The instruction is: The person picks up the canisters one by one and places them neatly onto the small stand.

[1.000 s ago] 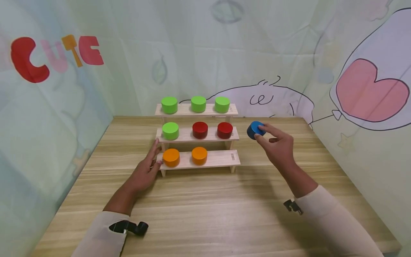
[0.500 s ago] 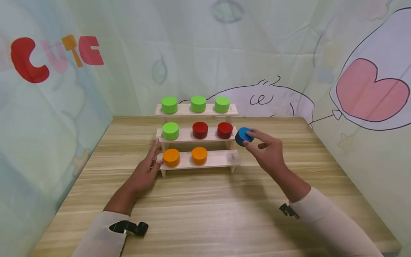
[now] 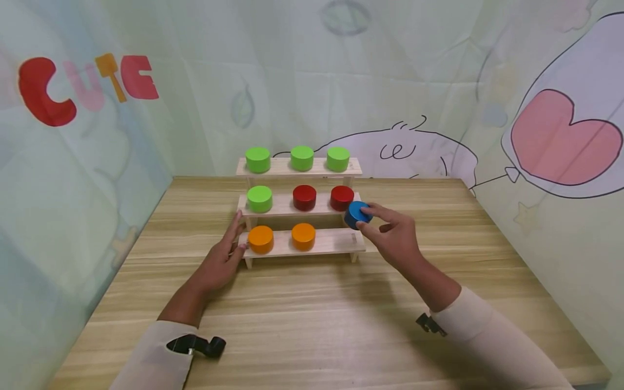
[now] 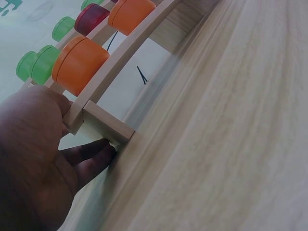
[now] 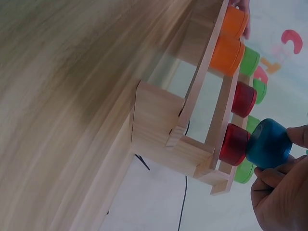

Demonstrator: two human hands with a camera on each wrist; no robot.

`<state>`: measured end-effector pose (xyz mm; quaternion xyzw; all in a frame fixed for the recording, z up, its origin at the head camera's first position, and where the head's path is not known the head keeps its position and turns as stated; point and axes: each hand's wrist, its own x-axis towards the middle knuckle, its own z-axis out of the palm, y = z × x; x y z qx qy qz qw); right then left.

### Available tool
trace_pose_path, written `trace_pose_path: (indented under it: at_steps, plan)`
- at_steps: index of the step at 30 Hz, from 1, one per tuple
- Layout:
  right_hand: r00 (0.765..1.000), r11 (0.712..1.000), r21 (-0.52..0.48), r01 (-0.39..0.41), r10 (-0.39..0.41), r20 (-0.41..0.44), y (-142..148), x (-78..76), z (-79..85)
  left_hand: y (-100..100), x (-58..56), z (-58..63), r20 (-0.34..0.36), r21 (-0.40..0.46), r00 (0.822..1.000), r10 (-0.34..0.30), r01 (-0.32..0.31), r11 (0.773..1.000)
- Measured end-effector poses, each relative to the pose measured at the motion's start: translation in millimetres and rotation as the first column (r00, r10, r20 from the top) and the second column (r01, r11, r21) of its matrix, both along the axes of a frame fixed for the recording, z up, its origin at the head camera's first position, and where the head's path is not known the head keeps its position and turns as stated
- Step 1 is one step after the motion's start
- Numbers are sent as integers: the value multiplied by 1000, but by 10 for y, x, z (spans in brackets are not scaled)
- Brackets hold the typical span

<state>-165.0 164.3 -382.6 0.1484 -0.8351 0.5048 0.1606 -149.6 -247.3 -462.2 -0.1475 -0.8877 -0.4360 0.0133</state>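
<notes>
A three-tier wooden display rack (image 3: 336, 243) stands on the table, with round coloured blocks on its steps. My right hand (image 3: 397, 238) pinches a blue round block (image 3: 357, 215) between thumb and fingers, tilted above the right end of the bottom step. In the right wrist view the blue block (image 5: 269, 143) appears close to the right red block (image 5: 235, 144); contact cannot be told. My left hand (image 3: 221, 264) rests against the rack's left end with fingers extended. In the left wrist view its fingertips touch the front leg (image 4: 107, 122).
Two orange blocks (image 3: 260, 240) sit on the bottom step, left and middle. The middle step bears one green block (image 3: 259, 199) and two red blocks (image 3: 304, 198); three green blocks (image 3: 302, 158) line the top. Printed cloth (image 3: 195, 108) hangs behind the wooden table (image 3: 302, 325).
My right hand has carried the blue block left and down, from beside the rack to above the bottom step's right end. My left hand has stayed at the rack's left end.
</notes>
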Motion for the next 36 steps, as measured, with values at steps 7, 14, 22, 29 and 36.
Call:
trace_pose_path:
  at_steps: [7, 14, 22, 29, 36]
  plan:
    - [999, 1000, 26, -8, 7, 33, -87, 10, -49, 6, 4, 11, 8, -1, 1000, 4, -4, 1000]
    - [995, 998, 67, -22, 15, 101, -162, -22, -125, 8, 0, 7, 4, -3, 1000, 5, -5, 1000]
    - [981, 996, 79, -37, 21, 195, -220, -69, -218, 5, -6, 3, 5, -2, 1000, 6, -6, 1000]
    - [969, 995, 92, -34, 11, 247, -257, -90, -246, 1, -9, -7, 0, -4, 1000, 3, -3, 1000]
    - [968, 994, 102, -35, 8, 249, -273, -86, -259, -1, -13, -8, 5, -7, 1000, 1, -1, 1000]
